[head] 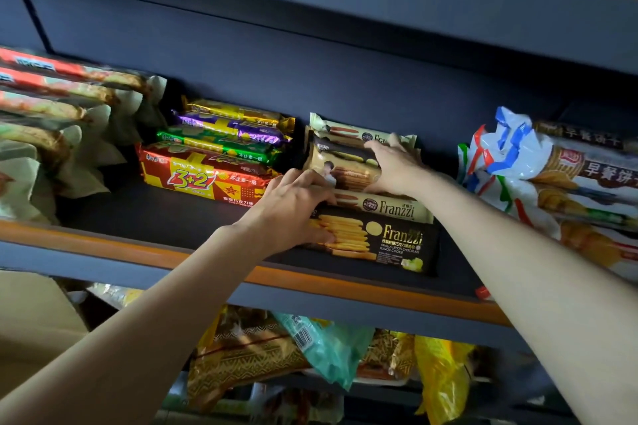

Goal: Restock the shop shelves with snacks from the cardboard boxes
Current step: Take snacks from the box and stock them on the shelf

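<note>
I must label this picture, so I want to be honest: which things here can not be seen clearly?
- Head view: fingertips of the left hand are tucked among the Franzzi packs, so its grip is unclear.
- Middle packs are partly covered by the right hand.
- Left packs are blurred and cut by the frame edge.
- Cardboard box: only a corner shows.
- Lower-shelf bags lie behind the shelf edge and the arms.
</note>
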Available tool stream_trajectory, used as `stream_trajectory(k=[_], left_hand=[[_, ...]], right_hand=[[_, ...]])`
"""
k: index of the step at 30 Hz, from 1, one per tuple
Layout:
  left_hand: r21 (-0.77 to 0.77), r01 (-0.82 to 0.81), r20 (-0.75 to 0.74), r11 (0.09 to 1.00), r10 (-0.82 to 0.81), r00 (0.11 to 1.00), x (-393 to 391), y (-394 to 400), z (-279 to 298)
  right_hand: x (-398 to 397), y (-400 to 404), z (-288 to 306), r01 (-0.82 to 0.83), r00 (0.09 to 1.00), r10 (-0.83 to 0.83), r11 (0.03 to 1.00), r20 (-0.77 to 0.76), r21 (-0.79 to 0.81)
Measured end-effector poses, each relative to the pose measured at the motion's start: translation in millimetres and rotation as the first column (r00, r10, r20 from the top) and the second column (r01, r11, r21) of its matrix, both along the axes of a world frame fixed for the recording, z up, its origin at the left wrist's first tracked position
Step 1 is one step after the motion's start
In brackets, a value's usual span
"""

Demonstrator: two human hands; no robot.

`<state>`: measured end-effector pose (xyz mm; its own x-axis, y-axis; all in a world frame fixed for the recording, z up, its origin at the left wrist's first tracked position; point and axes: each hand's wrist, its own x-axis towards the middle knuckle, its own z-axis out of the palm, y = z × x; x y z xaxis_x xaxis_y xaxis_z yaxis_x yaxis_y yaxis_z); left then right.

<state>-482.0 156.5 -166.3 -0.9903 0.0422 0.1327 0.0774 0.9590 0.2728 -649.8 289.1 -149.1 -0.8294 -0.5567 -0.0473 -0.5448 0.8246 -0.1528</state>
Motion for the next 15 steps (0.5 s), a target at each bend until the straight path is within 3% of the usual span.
stream_trajectory(k=[5,10,15], left_hand=[[-0.053,-0.031,-0.064,0.998,0.027,0.998,-11.1,5.6,-1.6],[-0.033,-0.084,-0.135,0.996,0.079,0.988,-23.0,12.3,-6.5],[-0.050,-0.149,-0.178,0.988,0.138,0.974,-27.5,13.5,-9.0]], right_hand=[[-11.0,0.6,-3.0,-0.087,0.986,0.090,0.996,-0.137,0.028],[-19.5,-2.1,11.7,-0.076,0.993,0.064,0.990,0.104,0.120],[-32.7,-4.1,18.5,-0.105,0.986,0.086,0.986,0.145,0.131]])
